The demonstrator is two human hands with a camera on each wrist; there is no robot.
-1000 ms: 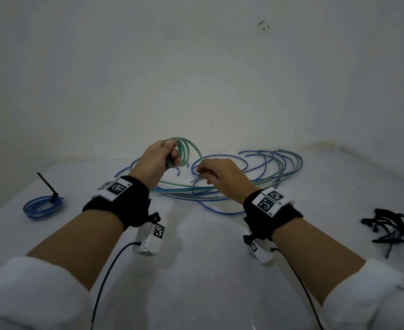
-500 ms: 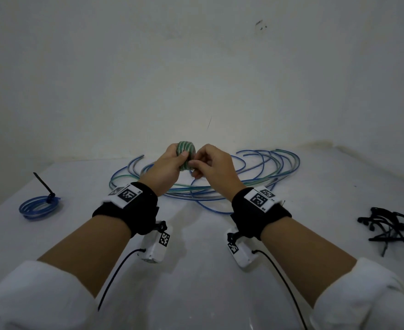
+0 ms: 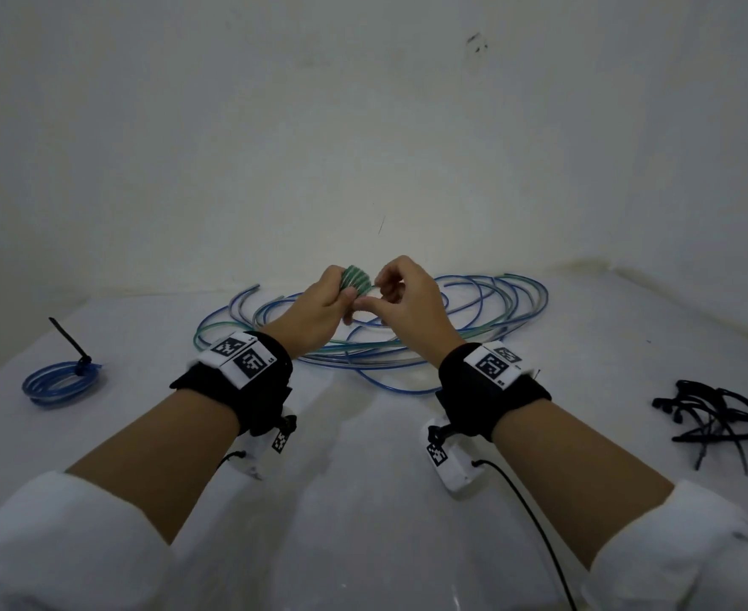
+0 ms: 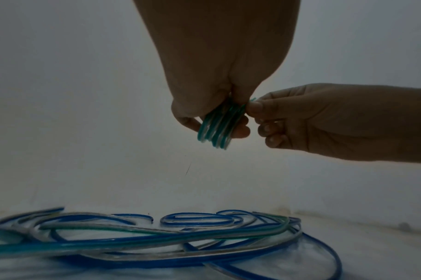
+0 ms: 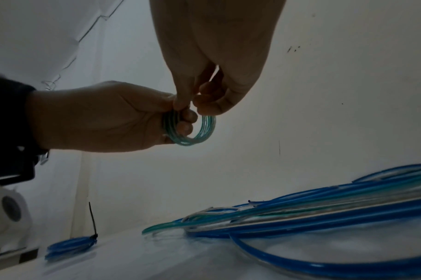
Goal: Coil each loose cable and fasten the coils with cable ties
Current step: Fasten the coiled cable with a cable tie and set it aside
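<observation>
Both hands grip the green coil [image 3: 356, 280]: left hand [image 3: 315, 308] clasping, right hand [image 3: 407, 302] pinching its end

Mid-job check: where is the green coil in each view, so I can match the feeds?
Head: green coil centre, held between left hand and right hand.
Left wrist: coil centre, below the fingers.
Right wrist: coil centre, a ring at the fingertips.
Shared landmark: the loose blue cables lying on the table beneath.
</observation>
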